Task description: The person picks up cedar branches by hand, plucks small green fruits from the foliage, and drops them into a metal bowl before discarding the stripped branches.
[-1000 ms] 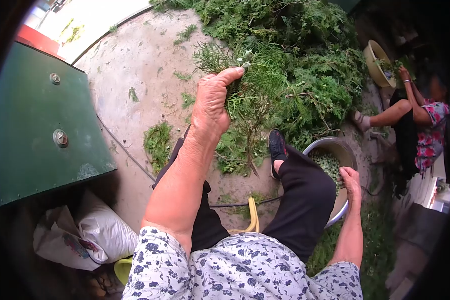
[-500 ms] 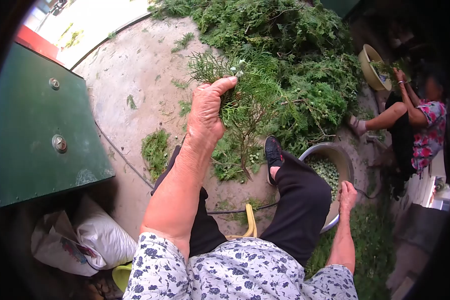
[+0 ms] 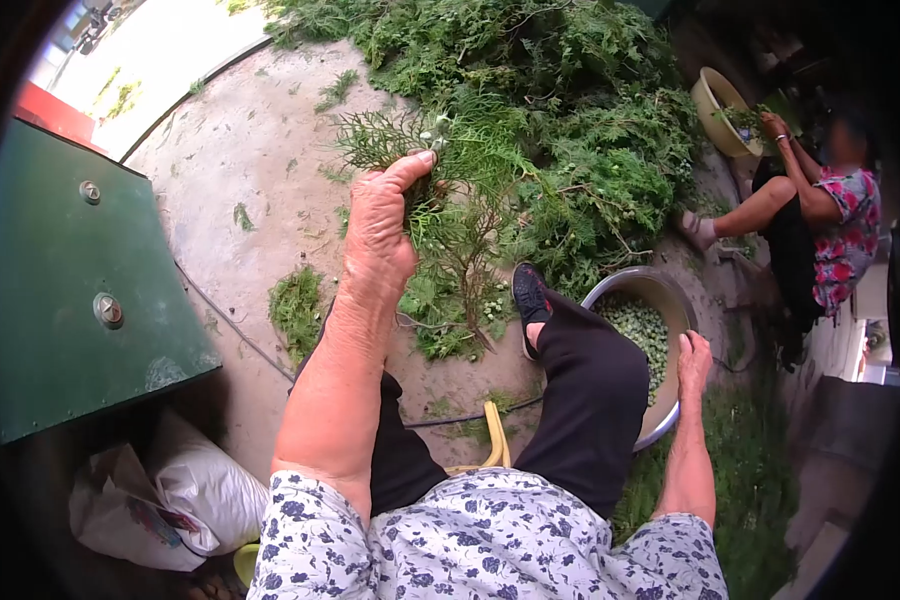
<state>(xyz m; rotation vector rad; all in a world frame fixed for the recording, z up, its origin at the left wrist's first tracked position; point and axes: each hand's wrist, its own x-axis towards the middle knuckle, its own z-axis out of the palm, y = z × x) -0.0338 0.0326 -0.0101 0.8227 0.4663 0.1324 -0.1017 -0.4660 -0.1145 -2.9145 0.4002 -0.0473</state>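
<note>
My left hand [image 3: 383, 215] is closed round a leafy green arborvitae sprig [image 3: 470, 215], raised in front of me, its thumb pressed near pale green cones [image 3: 436, 132] at the top. To the right, beside my knee, stands a metal basin [image 3: 682, 300] partly filled with small green cones [image 3: 638, 338]. My right hand [image 3: 694, 365] is at the right side of this basin, overlapping its wall and rim. Its fingers are curled together, and what they hold, if anything, is hidden.
A large heap of cut evergreen branches [image 3: 590, 130] covers the ground ahead. A green metal box [image 3: 80, 270] and white sacks [image 3: 205, 485] lie left. A cable [image 3: 240, 325] crosses the floor. At the right, a co-worker [image 3: 840, 210] sits by a cream basin [image 3: 715, 100].
The view has shifted, so most things appear further left. My left hand keeps its grip on the sprig. My right hand stays at the basin, slightly further out over its rim.
</note>
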